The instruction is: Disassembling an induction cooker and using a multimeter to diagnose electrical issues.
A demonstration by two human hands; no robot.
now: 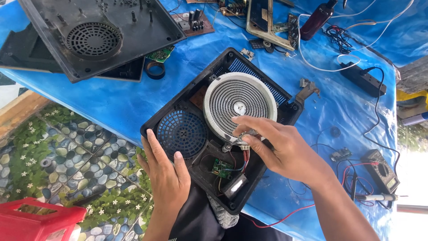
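Black plastic forms the casing (pixel 285 111), which lies diagonally on the blue sheet (pixel 111 102), long axis running from my lap up and to the right. My left hand (pixel 166 172) lies flat and open on its near-left edge, beside the round fan grille (pixel 180 132). Right of that sits the coil disc (pixel 239 105). My right hand (pixel 278 149) is the nearer one to it: fingertips pinch a small fitting (pixel 244 137) at the disc's near rim, just above the green board (pixel 221 168).
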